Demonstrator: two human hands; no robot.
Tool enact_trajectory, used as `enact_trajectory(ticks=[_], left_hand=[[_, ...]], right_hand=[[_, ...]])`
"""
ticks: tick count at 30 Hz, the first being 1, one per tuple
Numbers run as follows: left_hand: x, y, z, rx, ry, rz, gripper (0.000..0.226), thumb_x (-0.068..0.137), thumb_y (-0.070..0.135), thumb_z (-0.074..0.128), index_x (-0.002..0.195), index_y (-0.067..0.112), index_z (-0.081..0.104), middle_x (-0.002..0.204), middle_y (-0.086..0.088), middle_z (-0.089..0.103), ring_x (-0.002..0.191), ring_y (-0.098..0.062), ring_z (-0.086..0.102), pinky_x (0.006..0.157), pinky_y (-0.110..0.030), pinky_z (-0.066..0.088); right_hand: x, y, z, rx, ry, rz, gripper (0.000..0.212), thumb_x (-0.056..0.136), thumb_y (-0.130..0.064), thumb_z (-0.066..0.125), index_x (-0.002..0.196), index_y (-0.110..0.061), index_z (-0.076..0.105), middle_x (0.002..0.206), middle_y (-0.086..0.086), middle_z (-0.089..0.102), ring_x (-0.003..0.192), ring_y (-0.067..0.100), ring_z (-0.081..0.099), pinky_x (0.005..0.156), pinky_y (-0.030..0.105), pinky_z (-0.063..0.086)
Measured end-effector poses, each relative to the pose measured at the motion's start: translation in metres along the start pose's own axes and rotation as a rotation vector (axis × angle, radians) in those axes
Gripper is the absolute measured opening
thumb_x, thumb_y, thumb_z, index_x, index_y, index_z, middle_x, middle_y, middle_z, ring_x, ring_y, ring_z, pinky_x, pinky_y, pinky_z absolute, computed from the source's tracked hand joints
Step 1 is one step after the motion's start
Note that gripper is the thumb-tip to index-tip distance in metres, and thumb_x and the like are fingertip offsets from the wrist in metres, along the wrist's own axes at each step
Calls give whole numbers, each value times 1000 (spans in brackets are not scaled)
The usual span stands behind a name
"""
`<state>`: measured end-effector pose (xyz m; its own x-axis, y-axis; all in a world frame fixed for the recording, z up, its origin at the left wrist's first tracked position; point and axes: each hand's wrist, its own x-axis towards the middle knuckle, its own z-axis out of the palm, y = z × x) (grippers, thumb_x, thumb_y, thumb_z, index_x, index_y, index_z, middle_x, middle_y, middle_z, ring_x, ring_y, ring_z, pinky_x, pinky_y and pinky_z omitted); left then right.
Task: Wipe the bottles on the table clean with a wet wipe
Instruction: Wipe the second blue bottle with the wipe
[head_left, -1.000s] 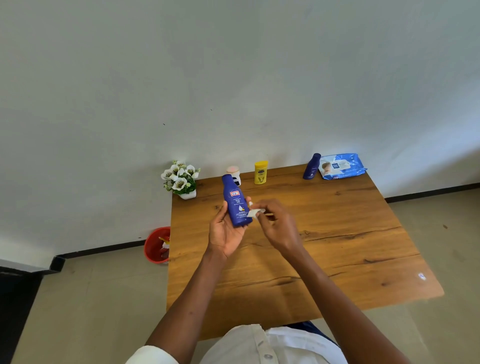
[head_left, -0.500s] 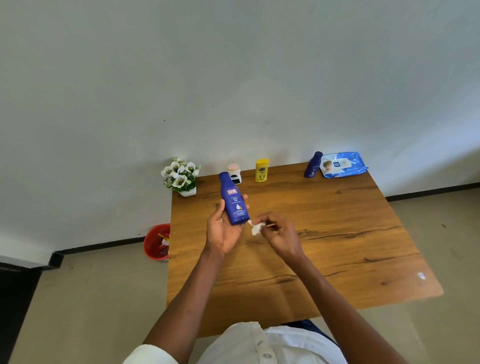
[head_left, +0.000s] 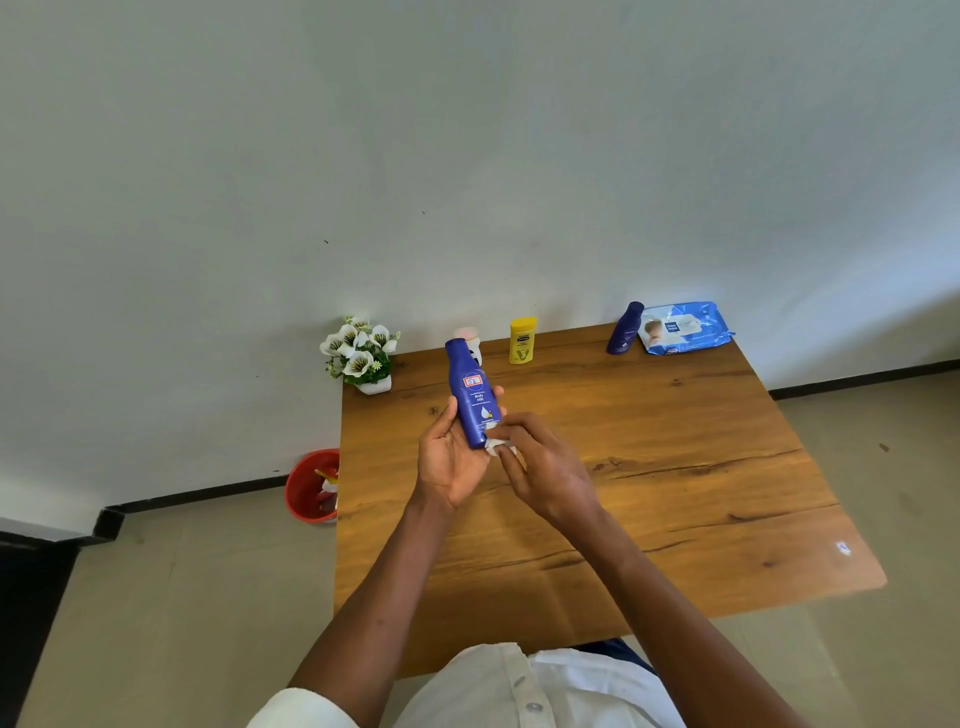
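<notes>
My left hand grips a tall blue lotion bottle by its lower part and holds it upright above the wooden table. My right hand pinches a small crumpled white wet wipe against the bottle's bottom right edge. Along the table's far edge stand a yellow bottle, a small dark blue bottle and a small white and pink bottle, which the held bottle partly hides.
A blue pack of wet wipes lies at the far right corner beside the small blue bottle. A white pot of white flowers stands at the far left corner. A red bin sits on the floor left of the table.
My right hand has slid the wipe down from the middle of the bottle's side to its bottom edge. The left hand keeps hold of the bottle, almost in place.
</notes>
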<state>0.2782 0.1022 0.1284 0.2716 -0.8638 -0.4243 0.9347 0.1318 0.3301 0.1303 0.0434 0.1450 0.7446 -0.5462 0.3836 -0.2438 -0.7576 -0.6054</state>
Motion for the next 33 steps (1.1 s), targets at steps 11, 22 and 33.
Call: enact_trajectory(ticks=[11,22,33], left_hand=[[-4,-2,3,62,36,-5,52,106,34,42,152,10,41,141,-19,53,122,-28,55,105,-40,41],[-12,-2,7,131,8,60,49,105,28,45,149,8,45,142,-21,55,123,-28,59,102,-38,49],[-21,2,5,125,-118,-3,60,102,36,38,153,6,36,126,-18,59,104,-27,57,89,-40,46]], right_hand=[[3,-3,4,51,9,191,23,96,-30,65,111,-12,64,112,1,61,89,16,62,66,40,56],[5,20,-18,268,119,516,17,95,-30,66,110,-21,67,110,-9,65,92,7,61,76,37,58],[10,24,-37,619,272,697,9,94,-27,68,103,-29,70,100,-5,72,90,23,69,76,45,61]])
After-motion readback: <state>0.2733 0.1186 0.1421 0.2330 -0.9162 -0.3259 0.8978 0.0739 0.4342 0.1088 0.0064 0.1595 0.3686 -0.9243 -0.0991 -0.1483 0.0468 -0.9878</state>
